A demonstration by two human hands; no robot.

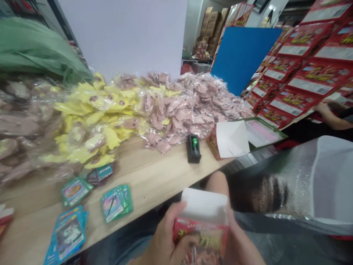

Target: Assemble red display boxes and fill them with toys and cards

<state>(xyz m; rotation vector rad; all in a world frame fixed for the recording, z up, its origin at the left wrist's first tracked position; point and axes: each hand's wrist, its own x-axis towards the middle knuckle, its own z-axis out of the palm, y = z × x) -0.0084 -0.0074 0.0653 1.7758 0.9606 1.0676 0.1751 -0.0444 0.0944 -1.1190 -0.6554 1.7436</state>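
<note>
We find one red box (202, 235) low in the view, between the two hands, its white flap (204, 202) raised at the far end. The left hand (167, 235) grips the box along its left side, thumb across the printed front. The right hand (233, 222) is at the box's right side; its fingers are largely hidden, so we cannot tell how far they are closed.

On the wooden table (154, 173) we count four groups of cards: one blue pile (68, 235), one fork-picture pile (116, 204), one green-edged pile (76, 191) and one dark group (100, 173). Cards within each overlap and defy counting. We note one tape dispenser (194, 149) and, just beside it, one open carton (230, 140). Behind lie bagged yellow toys (110, 103) and pink toys (193, 99), too heaped to count. One blue board (242, 55) stands before stacked red cartons (303, 73). At far right, we record another person's hand (325, 109).
</note>
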